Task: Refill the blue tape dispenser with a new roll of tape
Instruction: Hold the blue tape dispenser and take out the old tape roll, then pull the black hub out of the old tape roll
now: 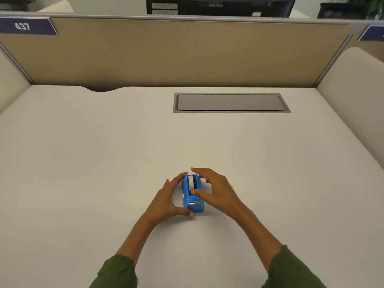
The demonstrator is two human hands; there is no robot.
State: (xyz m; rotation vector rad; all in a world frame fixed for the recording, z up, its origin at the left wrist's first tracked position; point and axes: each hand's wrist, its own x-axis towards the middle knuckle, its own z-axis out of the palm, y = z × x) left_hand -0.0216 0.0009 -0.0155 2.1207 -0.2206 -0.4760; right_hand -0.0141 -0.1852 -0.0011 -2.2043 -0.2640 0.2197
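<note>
Left hand cups the dispenser from its left: thumb tip at the near corner, fingers curved along the far left side. Loose open grip, not lifting. Right hand spread open over the dispenser's right side, thumb tip on the top, fingers fanned past the far end; nothing gripped. Dispenser sits on the counter, near-centre, cutter toward the person, a white tape roll seated in it. Green sleeves. Grey cable hatch well beyond, tan partition behind.

Right hand hides blue tape dispenser right side; sign upper right cut off; both sleeves cropped at bottom.
</note>
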